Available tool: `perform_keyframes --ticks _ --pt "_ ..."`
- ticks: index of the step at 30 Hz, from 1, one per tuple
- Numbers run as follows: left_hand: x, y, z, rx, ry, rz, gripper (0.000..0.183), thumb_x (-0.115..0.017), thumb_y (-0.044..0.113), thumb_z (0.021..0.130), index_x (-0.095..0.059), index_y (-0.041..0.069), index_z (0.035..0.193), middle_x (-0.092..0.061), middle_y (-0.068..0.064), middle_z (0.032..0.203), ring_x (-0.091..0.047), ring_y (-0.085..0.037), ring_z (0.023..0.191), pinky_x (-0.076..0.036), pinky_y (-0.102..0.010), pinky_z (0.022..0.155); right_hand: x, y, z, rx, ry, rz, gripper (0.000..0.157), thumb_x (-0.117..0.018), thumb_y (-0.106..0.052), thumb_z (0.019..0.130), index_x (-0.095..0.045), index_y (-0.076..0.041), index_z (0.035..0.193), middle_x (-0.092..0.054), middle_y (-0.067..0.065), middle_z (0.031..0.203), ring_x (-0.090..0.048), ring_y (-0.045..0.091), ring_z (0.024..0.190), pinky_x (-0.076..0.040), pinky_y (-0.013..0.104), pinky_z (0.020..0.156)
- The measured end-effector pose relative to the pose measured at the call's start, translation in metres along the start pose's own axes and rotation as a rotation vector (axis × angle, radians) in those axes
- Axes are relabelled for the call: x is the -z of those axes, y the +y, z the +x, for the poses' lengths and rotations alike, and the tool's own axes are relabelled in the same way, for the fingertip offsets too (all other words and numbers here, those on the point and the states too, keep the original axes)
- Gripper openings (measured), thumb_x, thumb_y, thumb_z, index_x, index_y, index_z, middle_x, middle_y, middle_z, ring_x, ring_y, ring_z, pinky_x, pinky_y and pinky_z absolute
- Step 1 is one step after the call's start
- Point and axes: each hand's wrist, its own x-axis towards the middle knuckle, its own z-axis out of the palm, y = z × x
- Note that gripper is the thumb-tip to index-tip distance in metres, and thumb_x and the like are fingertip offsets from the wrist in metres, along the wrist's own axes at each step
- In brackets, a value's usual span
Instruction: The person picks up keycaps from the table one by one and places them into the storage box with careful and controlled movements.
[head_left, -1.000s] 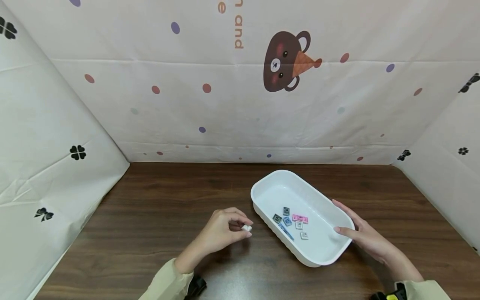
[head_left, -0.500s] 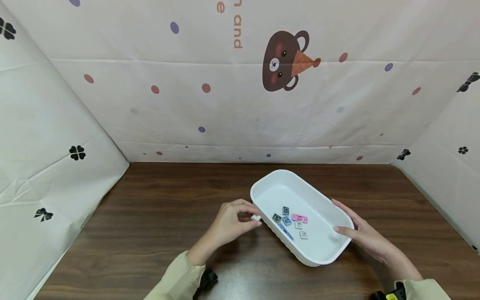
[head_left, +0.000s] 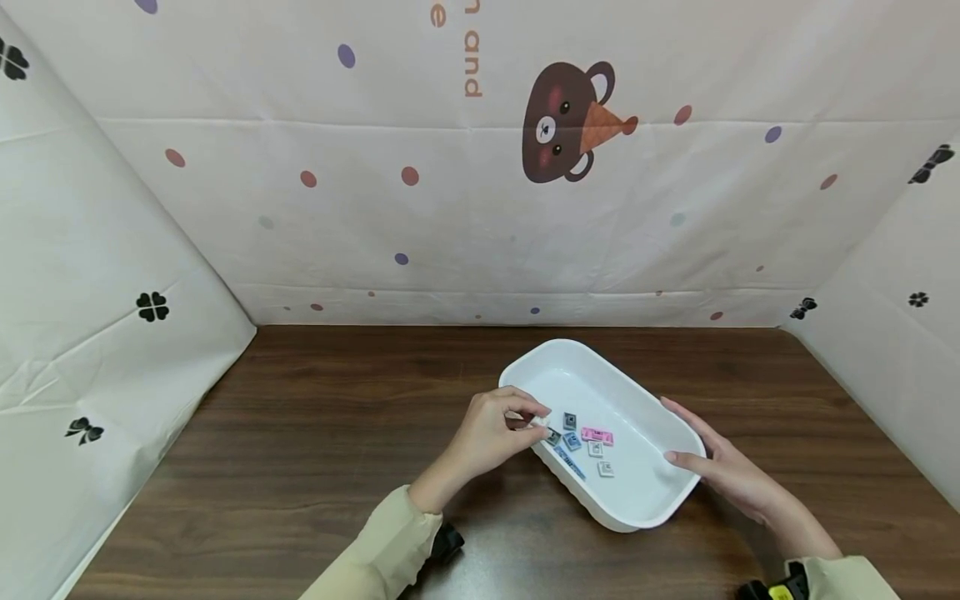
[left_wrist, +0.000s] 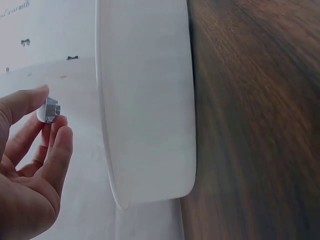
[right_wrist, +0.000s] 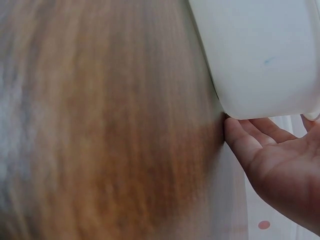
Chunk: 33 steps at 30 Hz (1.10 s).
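Note:
My left hand pinches a small white keycap between thumb and fingertips. It is over the left rim of a white plastic tray, and the keycap's underside with its stem shows in the left wrist view. Thumb inside the rim and fingers along the outer wall, my right hand holds the tray's right end. Inside lie a pink long keycap, a blue long keycap, a square blue keycap, a dark keycap and a white keycap, among several in all.
The tray stands at an angle on a dark brown wooden table. Behind the table hangs a pale printed sheet with a bear and dots, and similar sheets close off both sides.
My left hand has moved right and slightly away from me, carrying the white keycap from beside the tray to over its left rim. My right hand has kept its hold on the tray.

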Motion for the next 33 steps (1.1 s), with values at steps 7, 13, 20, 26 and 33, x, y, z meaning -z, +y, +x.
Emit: perform_keyframes --ticks 7,13,20,26,33 --pt "-0.010 0.002 0.008 0.018 0.006 -0.003 0.018 -0.074 0.003 0.071 -0.070 -0.002 0.089 -0.066 -0.009 0.088 -0.062 -0.016 0.080 -0.050 -0.013 0.068 -0.001 0.000 0.000 0.011 -0.007 0.007 0.072 -0.052 -0.013 0.090 -0.008 -0.017 0.146 -0.015 0.021 0.143 -0.048 -0.002 0.101 -0.047 0.026 0.078" --pt "-0.019 0.002 0.013 0.036 -0.010 0.005 0.019 -0.075 0.006 0.072 -0.071 0.001 0.089 -0.065 -0.007 0.089 -0.059 -0.008 0.078 -0.049 -0.011 0.068 0.000 0.000 -0.001 0.007 0.000 0.000 0.071 -0.052 -0.014 0.090 -0.008 -0.018 0.146 -0.018 0.019 0.141 -0.048 -0.001 0.100 -0.048 0.027 0.078" --pt "-0.027 0.005 0.017 0.033 -0.031 0.050 0.018 -0.074 0.007 0.073 -0.071 0.002 0.090 -0.066 -0.006 0.088 -0.057 -0.007 0.077 -0.048 -0.009 0.068 -0.001 0.001 -0.001 0.013 -0.001 0.001 0.071 -0.052 -0.014 0.090 -0.008 -0.018 0.146 -0.018 0.019 0.141 -0.048 -0.001 0.100 -0.048 0.026 0.078" --pt "-0.036 0.007 0.022 0.015 -0.051 0.081 0.017 -0.073 0.008 0.074 -0.072 0.004 0.090 -0.065 -0.005 0.087 -0.056 -0.004 0.076 -0.047 -0.008 0.068 0.000 0.001 -0.001 0.012 -0.004 -0.002 0.072 -0.052 -0.014 0.090 -0.007 -0.017 0.146 -0.015 0.022 0.143 -0.047 -0.002 0.100 -0.047 0.025 0.078" --pt "-0.047 0.006 0.027 -0.040 -0.076 0.157 0.017 -0.075 0.011 0.073 -0.072 0.006 0.089 -0.066 -0.001 0.083 -0.055 -0.003 0.071 -0.044 -0.008 0.064 0.000 0.000 -0.001 0.006 0.000 -0.007 0.072 -0.053 -0.014 0.090 -0.008 -0.018 0.146 -0.018 0.021 0.142 -0.048 -0.001 0.100 -0.047 0.025 0.078"
